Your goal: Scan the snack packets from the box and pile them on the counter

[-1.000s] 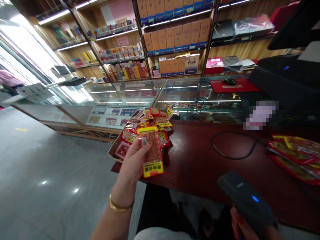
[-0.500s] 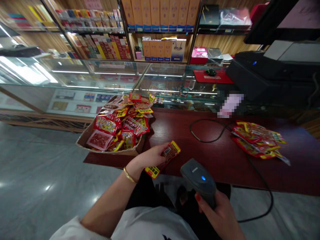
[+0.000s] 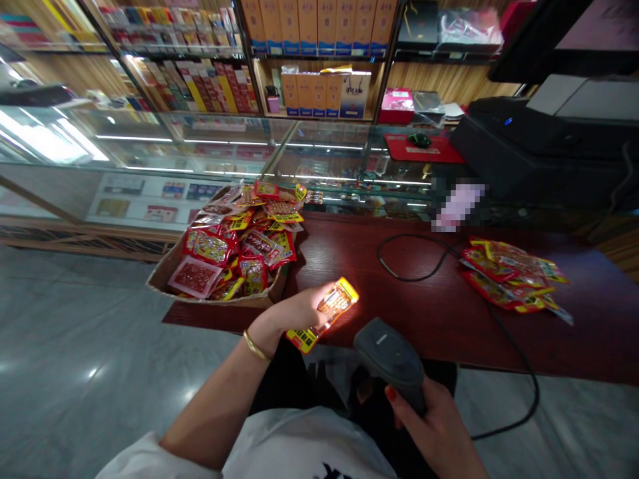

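Observation:
My left hand (image 3: 302,309) is closed around a red and yellow snack packet (image 3: 341,297), held over the front edge of the dark red table (image 3: 344,249). Bright light falls on the packet's upper half. In my right hand (image 3: 434,419) is a dark grey barcode scanner (image 3: 389,352), its head pointing toward the packet with a small gap between them. A cardboard box (image 3: 172,293) heaped with similar packets stands left of my left hand. At the right lies a loose pile of packets (image 3: 514,273).
The scanner's black cable (image 3: 534,392) loops below the table edge and across the tabletop. Behind are a glass display counter (image 3: 319,143), a red mouse pad (image 3: 439,152) with a mouse (image 3: 419,140), a black machine (image 3: 539,146), and shelves of boxes (image 3: 314,26).
Light from the scanner now shines on the packet, and the blue light on the scanner's top no longer shows. Both hands keep nearly the same places; the view has shifted slightly.

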The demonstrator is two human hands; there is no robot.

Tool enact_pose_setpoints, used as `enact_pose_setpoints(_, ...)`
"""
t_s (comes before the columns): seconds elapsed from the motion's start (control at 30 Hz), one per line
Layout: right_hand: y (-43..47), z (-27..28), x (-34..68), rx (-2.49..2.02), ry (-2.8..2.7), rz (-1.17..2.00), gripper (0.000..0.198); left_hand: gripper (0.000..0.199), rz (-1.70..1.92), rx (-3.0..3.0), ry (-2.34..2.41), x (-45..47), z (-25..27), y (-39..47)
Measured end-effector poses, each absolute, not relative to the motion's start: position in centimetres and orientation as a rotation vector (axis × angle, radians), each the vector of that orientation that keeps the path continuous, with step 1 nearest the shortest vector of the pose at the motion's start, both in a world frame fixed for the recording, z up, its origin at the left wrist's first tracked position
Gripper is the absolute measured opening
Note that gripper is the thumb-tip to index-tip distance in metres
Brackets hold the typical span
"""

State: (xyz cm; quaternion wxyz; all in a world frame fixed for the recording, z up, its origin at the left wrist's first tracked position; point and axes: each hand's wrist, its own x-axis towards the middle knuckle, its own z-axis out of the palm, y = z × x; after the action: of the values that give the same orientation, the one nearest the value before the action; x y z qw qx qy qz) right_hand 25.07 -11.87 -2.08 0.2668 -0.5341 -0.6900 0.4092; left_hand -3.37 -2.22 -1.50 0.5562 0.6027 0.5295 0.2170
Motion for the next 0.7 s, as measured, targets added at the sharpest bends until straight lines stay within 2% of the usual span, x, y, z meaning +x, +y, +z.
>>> enact_pose_setpoints(0.17,-11.8,-2.1,25.2,-1.427,-1.838,1.094,0.033,0.068,0.520,1.417,1.184,-3.1,-1.3,-2.1)
enact_pose_setpoints(0.33,-12.2,-2.2,25.9,-1.434,-1.723,1.092,0.032,0.056,0.808,0.997,1.149,0.2,-2.0,-1.2)
enact_pose_setpoints(0.5,-13.7,-3.7,28.0,-1.534,-1.479,1.039,0.039,0.049,0.888,0.771,1.038,7.7,-3.0,1.7)
enact_pose_setpoints(0.6,-14.6,-4.7,29.5,-1.503,-1.352,1.063,0.046,0.046,0.878,0.833,0.978,14.0,-3.0,5.0)
enact_pose_setpoints(0.7,-15.3,-5.1,30.8,-1.531,-1.234,1.011,0.050,0.052,0.929,1.027,0.965,21.0,-2.8,9.3)
